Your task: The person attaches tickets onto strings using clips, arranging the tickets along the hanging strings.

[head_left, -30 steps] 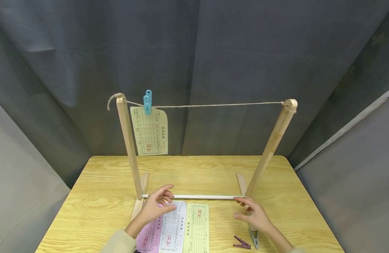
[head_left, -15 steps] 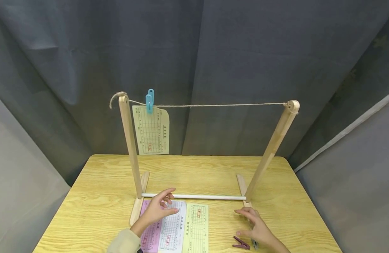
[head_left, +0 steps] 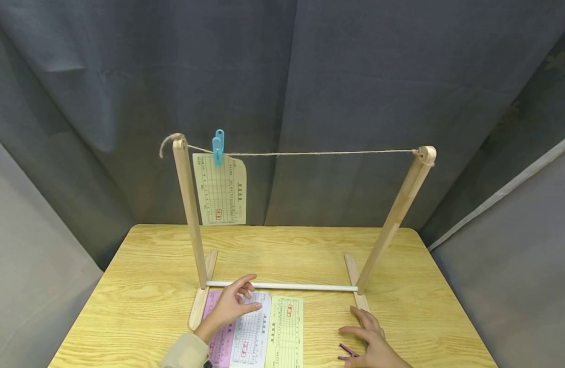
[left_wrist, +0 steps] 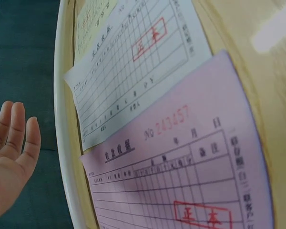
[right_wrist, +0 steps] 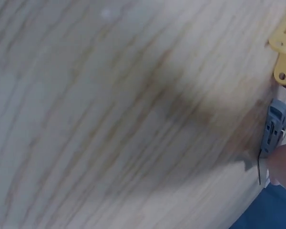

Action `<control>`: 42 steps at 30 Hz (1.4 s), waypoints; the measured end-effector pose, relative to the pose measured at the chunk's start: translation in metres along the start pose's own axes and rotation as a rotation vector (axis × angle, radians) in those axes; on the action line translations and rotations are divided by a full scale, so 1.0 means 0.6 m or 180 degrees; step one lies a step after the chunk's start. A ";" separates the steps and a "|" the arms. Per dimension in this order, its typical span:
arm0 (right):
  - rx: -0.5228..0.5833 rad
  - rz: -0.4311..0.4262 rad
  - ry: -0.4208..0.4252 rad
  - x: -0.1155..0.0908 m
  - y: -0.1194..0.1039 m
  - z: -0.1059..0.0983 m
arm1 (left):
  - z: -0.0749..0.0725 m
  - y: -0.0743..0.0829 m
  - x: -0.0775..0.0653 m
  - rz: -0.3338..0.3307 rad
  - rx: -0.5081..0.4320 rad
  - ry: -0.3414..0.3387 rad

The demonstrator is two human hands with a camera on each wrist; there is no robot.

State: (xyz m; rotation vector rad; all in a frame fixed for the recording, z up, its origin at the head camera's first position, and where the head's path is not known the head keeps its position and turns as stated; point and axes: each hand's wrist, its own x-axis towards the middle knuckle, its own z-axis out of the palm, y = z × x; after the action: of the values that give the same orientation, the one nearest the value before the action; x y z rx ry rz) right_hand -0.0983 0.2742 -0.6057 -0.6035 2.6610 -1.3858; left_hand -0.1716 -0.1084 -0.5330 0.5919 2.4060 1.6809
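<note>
My left hand (head_left: 228, 309) hovers over the pink receipt sheet (head_left: 221, 340) and the white one (head_left: 252, 329), fingers loosely bent around nothing. A yellow receipt sheet (head_left: 286, 332) lies to their right. At the table's front right, my right hand (head_left: 373, 341) spreads its fingers above a purple clothespin (head_left: 347, 351), partly covering it. The right wrist view shows a fingertip (right_wrist: 283, 164) beside a grey clothespin (right_wrist: 275, 125); whether they touch I cannot tell. A yellow clothespin (right_wrist: 283, 43) lies beyond. On the string (head_left: 310, 153), a blue clothespin (head_left: 217, 148) holds another yellow sheet (head_left: 220, 194).
The string runs between two wooden posts (head_left: 189, 214) standing on wooden feet. A white rod (head_left: 305, 286) joins the posts low down, just behind the sheets. Dark curtains (head_left: 356, 102) hang behind the wooden table (head_left: 126, 306).
My right hand has come down and back from the white rod's right end to the clothespins, now covering the grey one in the head view. The left hand has barely moved.
</note>
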 end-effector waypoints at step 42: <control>-0.0094 -0.0297 0.0623 0.013 -0.024 0.025 | 0.085 -0.080 0.058 -0.0114 0.1178 0.0008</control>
State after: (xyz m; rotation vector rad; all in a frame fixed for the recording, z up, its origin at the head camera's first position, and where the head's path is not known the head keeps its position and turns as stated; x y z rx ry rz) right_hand -0.0976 0.2524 -0.6020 -0.6334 2.8428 -1.5052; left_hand -0.1971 -0.0643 -0.5926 0.5876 2.7313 1.2270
